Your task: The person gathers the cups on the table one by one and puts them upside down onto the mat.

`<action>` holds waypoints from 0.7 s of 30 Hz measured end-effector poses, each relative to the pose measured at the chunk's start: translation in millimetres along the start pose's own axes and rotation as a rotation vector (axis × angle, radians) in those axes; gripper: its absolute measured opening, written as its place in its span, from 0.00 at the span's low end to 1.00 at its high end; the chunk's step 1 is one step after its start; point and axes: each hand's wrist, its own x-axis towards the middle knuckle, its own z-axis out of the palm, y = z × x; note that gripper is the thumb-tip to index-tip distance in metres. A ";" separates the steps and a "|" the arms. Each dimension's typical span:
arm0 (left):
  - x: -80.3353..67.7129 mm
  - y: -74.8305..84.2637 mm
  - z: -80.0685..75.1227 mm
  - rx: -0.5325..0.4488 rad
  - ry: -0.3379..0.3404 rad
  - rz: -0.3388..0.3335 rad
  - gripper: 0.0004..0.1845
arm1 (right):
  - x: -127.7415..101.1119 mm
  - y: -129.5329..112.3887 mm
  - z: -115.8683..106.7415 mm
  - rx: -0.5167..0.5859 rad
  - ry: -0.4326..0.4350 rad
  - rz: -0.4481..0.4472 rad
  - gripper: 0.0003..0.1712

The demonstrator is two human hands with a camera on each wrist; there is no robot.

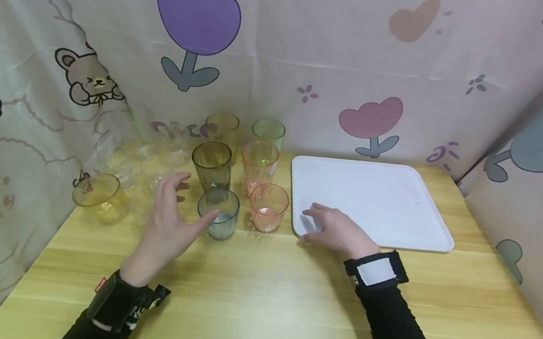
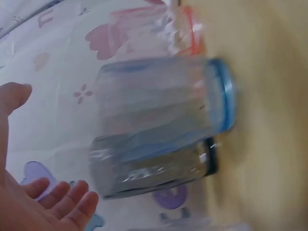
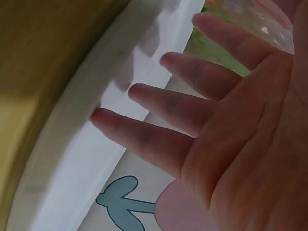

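My left hand (image 1: 170,211) is spread open just left of a short blue-grey glass (image 1: 218,213), thumb near its rim, not gripping it. In the left wrist view the blue-grey glass (image 2: 163,103) fills the frame with a dark glass (image 2: 149,168) behind it, and my open palm (image 2: 33,202) sits apart from both. A short pink glass (image 1: 268,207) stands to its right. My right hand (image 1: 332,228) lies flat with straight fingers on the near left corner of the white tray (image 1: 387,204). My fingertips (image 3: 103,115) touch the tray rim (image 3: 91,125).
Behind stand a tall dark glass (image 1: 211,165), a tall pink glass (image 1: 258,165), an amber glass (image 1: 222,129) and a green glass (image 1: 268,132). Clear glasses (image 1: 153,157) and a yellow one (image 1: 98,195) crowd the left. Printed cloth walls enclose the wooden table (image 1: 262,301).
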 end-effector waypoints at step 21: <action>-18.6 -26.4 32.0 -0.209 -0.283 -0.565 0.56 | 5.8 -2.5 4.9 -0.106 0.000 -0.054 0.10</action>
